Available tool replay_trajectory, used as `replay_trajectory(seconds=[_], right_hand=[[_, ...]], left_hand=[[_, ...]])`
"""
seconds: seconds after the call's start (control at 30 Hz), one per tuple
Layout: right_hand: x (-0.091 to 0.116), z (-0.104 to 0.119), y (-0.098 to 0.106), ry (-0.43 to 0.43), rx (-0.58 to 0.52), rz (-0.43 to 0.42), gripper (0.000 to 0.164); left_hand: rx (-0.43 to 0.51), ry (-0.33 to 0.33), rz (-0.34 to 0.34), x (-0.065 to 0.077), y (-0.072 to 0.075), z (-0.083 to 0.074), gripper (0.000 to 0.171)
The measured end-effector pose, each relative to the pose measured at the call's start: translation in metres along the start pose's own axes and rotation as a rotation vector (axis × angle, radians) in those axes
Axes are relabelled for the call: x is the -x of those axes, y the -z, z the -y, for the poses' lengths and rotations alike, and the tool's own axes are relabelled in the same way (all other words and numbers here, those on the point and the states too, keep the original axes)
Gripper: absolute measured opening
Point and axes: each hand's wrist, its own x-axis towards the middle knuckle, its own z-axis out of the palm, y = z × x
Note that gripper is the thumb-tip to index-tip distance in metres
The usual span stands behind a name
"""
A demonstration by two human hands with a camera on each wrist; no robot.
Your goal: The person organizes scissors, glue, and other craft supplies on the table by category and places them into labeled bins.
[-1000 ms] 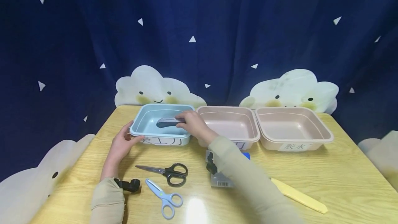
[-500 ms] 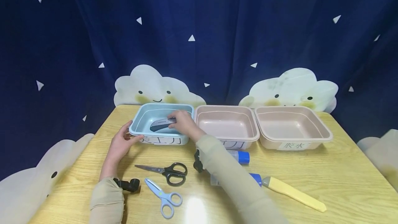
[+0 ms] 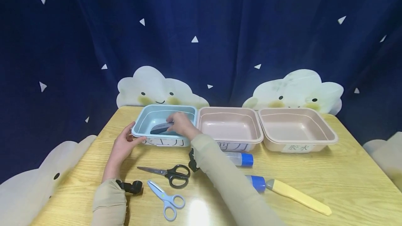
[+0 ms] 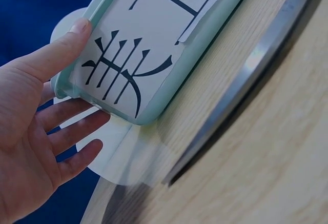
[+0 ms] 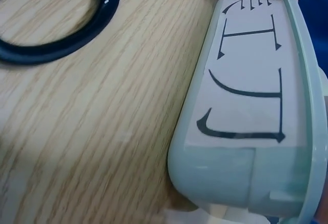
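Hand, left [image 3: 123, 146]: at 9 o'clock of the blue bin [image 3: 140, 122], thumb laid on its rim, fingers straight and spread along the near corner.
Blue bin: leftmost of three bins, its paper label [image 4: 154, 34] facing the person.
Knife [image 3: 159, 128]: dark grey, low inside the blue bin.
Hand, right [image 3: 181, 124]: over the bin at 3 o'clock of the knife, fingers curled onto its end.
Scissors [image 3: 169, 174]: black pair at 6 o'clock of the bin, a blue pair [image 3: 166, 199] nearer still.
Glue [image 3: 240, 159]: on the table at 6 o'clock of the middle bin [image 3: 230, 126].

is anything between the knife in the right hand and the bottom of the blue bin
Nothing visible. The right hand holds the utility knife inside the blue bin, low over its bare floor. The left hand only steadies the bin's outer corner.
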Motion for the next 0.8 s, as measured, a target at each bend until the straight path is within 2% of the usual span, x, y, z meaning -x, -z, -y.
replay_trajectory(seconds=[0.23, 0.47, 0.67, 0.8], right_hand=[[0.000, 0.005, -0.003, -0.097, 0.045, 0.047, 0.038], [0.000, 0.005, -0.003, -0.137, 0.042, 0.085, 0.032], [0.004, 0.005, 0.003, -0.109, 0.064, 0.071, 0.028], [0.010, 0.004, 0.011, -0.066, 0.034, 0.048, 0.025]], left_hand=[[0.001, -0.005, -0.006, 0.001, -0.001, 0.000, 0.090], [0.009, -0.009, -0.012, -0.001, -0.001, 0.003, 0.090], [0.009, -0.007, -0.013, -0.001, -0.001, 0.004, 0.090], [0.015, -0.003, -0.016, -0.001, -0.001, 0.003, 0.090]])
